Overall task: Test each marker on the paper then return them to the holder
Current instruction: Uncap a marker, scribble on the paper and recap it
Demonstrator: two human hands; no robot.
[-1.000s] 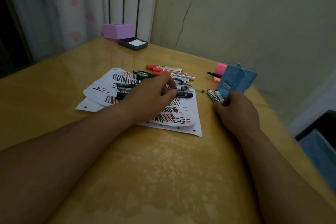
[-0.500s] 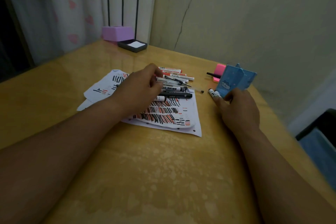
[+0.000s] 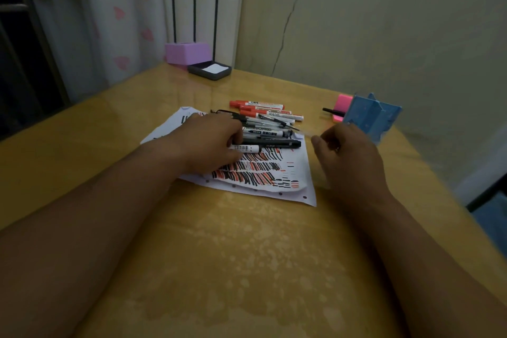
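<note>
The left grip (image 3: 211, 143) lies palm-down at centre frame, forearm stretched across the worktop (image 3: 247, 255), over the markers (image 3: 270, 125) heaped on the scribbled paper (image 3: 297, 173). Its fingers curl round a white barcoded marker (image 3: 248, 148). Right of centre, the blurred right grip (image 3: 348, 151) hovers knuckles-up near the blue holder (image 3: 370, 115). Its fingers are curled; I cannot tell whether they grasp anything.

A gap of table (image 3: 310, 100) separates the marker pile (image 3: 270, 129) from the holder (image 3: 370, 115)
</note>
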